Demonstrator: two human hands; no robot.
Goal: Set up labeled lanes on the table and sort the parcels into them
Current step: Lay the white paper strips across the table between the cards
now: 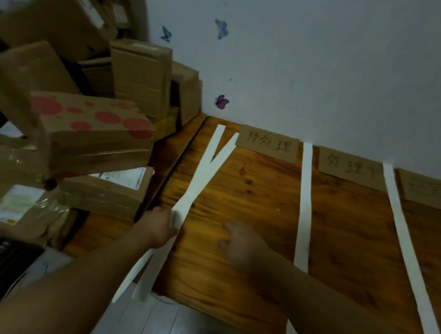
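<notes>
Near the wooden table's front edge, the left hand grips two white paper strips whose near ends overhang it. The blurred right hand is loosely curled, holding nothing. Two more strips lie rightward. Of three far cardboard labels, the rightmost is cut off and unreadable. Closed parcels pile up far left.

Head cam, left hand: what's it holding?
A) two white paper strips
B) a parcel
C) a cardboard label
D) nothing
A: the left hand grips two white strips together, and they fan apart above and below its grip.
</notes>
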